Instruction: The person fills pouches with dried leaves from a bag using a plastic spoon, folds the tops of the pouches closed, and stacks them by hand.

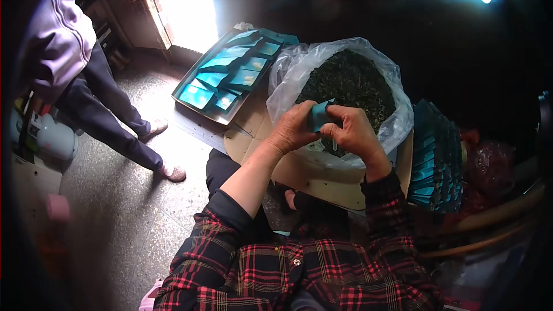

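Note:
A small teal packet (319, 117) is pinched between my two hands, above a clear plastic bag (387, 69) with its mouth spread wide. Dark dried leaves (351, 75), much like loose tea, fill the bag. My left hand (292, 129) grips the packet's left side, thumb toward me. On the opposite side, my right hand (354, 131) has its curled fingers and thumb at the packet's edge. Whether the packet's top is open I cannot make out.
A shallow tray (222, 117) of several teal packets (216, 63) stands at the back left. Many more teal packets (435, 150) are stacked at the right. Cardboard (322, 181) surrounds the bag. Another person (86, 80) stands at the left.

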The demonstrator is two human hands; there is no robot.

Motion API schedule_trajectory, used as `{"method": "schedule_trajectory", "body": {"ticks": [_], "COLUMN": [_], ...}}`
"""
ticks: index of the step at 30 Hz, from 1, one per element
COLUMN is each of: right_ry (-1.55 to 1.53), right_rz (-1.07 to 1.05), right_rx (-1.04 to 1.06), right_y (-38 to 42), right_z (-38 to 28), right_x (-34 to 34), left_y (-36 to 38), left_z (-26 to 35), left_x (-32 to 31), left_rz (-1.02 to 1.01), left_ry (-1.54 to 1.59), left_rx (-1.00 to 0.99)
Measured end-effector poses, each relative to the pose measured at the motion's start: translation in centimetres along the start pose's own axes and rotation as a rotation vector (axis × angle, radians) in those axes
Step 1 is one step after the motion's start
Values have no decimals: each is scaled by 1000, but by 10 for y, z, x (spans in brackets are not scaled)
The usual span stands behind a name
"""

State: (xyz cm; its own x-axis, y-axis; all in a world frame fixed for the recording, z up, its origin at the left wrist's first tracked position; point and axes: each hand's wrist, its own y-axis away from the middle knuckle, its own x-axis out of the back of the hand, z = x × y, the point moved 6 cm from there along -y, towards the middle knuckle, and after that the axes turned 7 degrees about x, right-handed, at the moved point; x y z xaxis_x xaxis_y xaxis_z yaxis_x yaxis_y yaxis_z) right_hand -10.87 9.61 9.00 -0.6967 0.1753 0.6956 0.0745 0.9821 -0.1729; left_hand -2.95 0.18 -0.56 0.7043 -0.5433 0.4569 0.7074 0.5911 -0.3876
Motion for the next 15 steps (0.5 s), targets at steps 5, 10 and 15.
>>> {"method": "schedule_trajectory", "body": {"ticks": [5,10,15], "right_ry": [-134,-291,-25], "right_rz": [229,452,399], "right_rx": [98,106,-16], "right_y": [5,16,34], "right_z": [-6,8,60], "right_x": [9,26,25], "left_y": [-1,-1,-1], "left_z": [-2,1,2], "left_x": [0,1,6], "left_rz": [-37,13,-23], "left_ry": [15,-28,78], "left_rx": [58,54,93]}}
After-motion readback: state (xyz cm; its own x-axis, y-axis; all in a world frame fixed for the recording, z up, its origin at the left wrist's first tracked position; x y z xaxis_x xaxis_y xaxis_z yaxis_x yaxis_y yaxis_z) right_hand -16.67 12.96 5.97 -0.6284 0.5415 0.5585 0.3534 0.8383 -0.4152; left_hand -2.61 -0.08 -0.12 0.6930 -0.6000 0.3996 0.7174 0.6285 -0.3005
